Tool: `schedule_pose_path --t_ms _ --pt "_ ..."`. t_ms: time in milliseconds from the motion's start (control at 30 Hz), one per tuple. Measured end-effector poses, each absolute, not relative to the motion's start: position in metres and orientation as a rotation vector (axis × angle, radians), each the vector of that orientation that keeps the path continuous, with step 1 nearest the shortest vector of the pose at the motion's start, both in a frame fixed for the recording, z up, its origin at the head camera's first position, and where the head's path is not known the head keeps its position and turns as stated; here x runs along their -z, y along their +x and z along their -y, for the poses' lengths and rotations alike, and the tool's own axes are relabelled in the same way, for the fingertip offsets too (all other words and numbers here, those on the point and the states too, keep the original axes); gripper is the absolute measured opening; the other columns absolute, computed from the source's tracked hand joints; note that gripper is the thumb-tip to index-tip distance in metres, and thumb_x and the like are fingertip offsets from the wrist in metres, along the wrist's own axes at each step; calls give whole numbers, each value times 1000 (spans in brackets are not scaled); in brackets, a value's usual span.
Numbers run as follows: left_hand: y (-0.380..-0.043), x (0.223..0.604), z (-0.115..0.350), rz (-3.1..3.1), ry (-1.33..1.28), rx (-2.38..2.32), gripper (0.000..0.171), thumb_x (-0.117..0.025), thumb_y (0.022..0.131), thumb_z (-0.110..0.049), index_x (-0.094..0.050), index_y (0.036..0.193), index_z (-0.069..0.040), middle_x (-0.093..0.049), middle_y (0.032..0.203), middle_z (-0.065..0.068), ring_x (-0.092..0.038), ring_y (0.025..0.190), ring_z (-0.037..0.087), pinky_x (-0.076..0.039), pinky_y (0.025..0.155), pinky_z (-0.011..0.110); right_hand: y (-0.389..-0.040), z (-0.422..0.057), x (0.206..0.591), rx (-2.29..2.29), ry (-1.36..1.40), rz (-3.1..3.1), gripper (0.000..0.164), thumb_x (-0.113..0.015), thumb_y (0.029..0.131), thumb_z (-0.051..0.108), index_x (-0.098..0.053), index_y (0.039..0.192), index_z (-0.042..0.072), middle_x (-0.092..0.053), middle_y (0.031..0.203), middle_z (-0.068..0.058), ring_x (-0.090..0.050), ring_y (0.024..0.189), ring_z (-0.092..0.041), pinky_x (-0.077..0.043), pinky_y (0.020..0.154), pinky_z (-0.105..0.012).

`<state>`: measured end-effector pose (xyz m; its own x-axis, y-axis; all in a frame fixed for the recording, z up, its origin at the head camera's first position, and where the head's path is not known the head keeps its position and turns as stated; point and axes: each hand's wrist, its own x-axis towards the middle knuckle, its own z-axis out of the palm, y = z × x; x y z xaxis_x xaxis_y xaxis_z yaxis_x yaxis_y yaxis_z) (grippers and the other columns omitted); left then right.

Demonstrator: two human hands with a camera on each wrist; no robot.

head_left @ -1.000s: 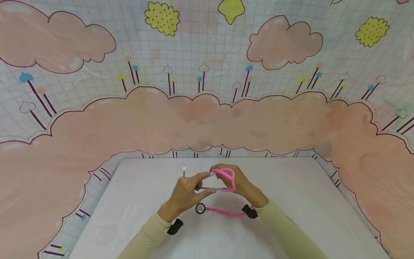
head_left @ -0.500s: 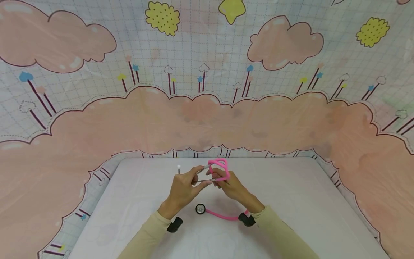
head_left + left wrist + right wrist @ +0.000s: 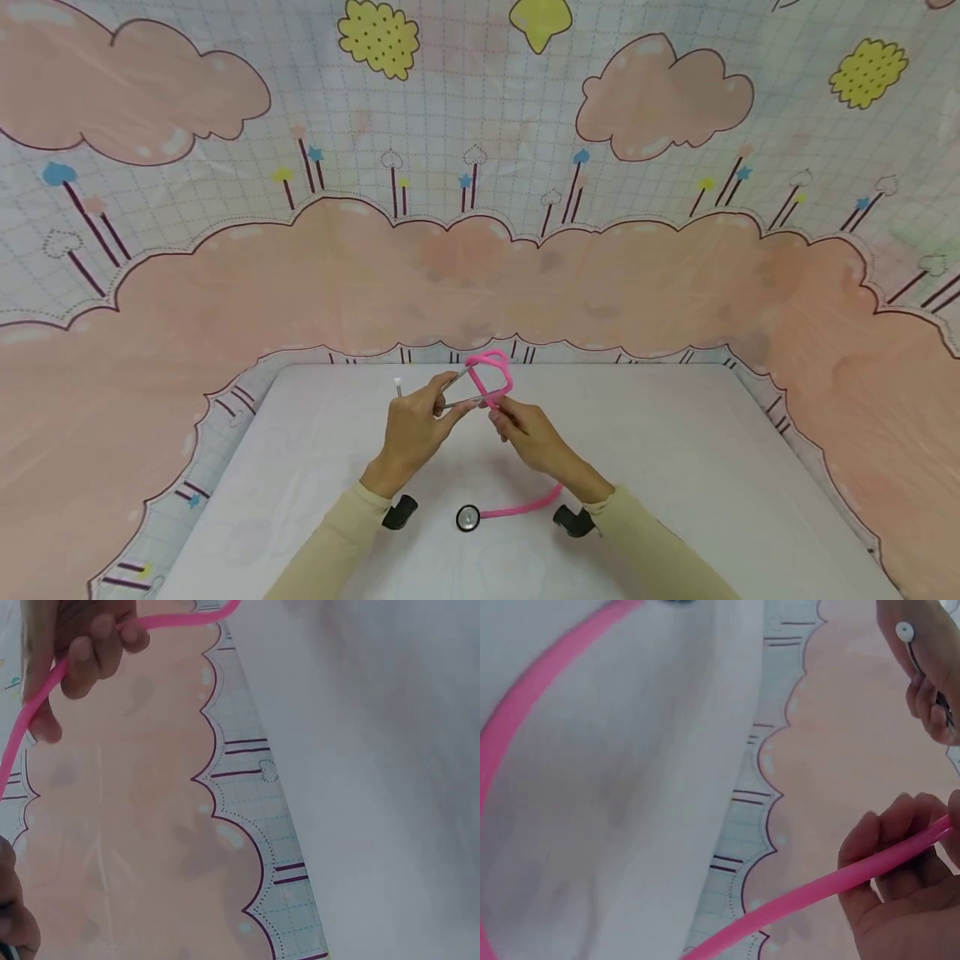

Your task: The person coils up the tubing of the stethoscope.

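Observation:
A stethoscope with pink tubing (image 3: 489, 354) is held up over the far part of the table in the head view. My left hand (image 3: 415, 429) pinches its metal ear tubes (image 3: 468, 398), which spread apart toward a looped pink part. One white eartip (image 3: 397, 383) sticks up behind that hand. Below the loop, my right hand (image 3: 532, 433) grips the pink tubing; the right wrist view shows the tube (image 3: 817, 889) running across curled fingers (image 3: 859, 840). The round chest piece (image 3: 468, 518) lies on the table nearer to me, its tube leading back under my right forearm.
The white table (image 3: 675, 433) has its far edge just beyond the hands. Behind it hangs a cloth (image 3: 525, 283) printed with clouds. Black wrist cameras (image 3: 400, 512) sit under both wrists.
Both hands have shifted left, and the pink loop has risen up and to the left. My right hand has slid from behind the loop to below it. The chest piece has moved toward me.

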<state>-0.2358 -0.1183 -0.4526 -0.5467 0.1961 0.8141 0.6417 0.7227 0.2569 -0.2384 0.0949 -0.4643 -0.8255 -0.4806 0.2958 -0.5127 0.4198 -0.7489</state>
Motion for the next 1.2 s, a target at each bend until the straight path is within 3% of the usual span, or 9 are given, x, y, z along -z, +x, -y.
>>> schedule_pose_path --t_ms 133,300,667,933,1200 --pt "-240 453 121 2121 -590 676 55 -65 87 -54 -66 115 -7 -51 56 -4 -34 49 1 -29 46 15 -239 -96 463 -1381 907 2647 27 -51 103 23 -63 124 9 -49 71 4 -42 59 -4 -38 54 -19" --pt "-241 454 121 2161 -550 653 63 -50 89 -62 -66 114 -7 -51 55 -3 -33 47 2 -27 45 15 -239 -95 459 -1359 927 2671 28 -51 103 24 -64 123 11 -46 69 5 -38 57 -3 -34 53 -19" --pt "-245 458 127 2218 -475 620 52 -78 80 -44 -67 115 -7 -54 56 -2 -35 46 3 -27 45 17 -230 -97 450 -1296 895 2737 27 -57 100 20 -66 123 7 -50 70 5 -42 60 -4 -36 54 -18" --pt "-246 460 136 2216 -455 581 49 -80 79 -41 -68 113 -8 -57 55 0 -42 44 7 -29 44 20 -220 -114 450 -1241 922 2755 24 -60 98 22 -69 117 9 -55 73 5 -42 61 -3 -35 52 -18" --pt "-241 459 137 2273 -509 573 50 -81 77 -36 -67 117 -8 -58 59 0 -46 47 8 -35 45 20 -212 -133 446 -1097 931 2714 21 -66 95 19 -71 112 9 -48 67 10 -39 60 -1 -36 54 -17"
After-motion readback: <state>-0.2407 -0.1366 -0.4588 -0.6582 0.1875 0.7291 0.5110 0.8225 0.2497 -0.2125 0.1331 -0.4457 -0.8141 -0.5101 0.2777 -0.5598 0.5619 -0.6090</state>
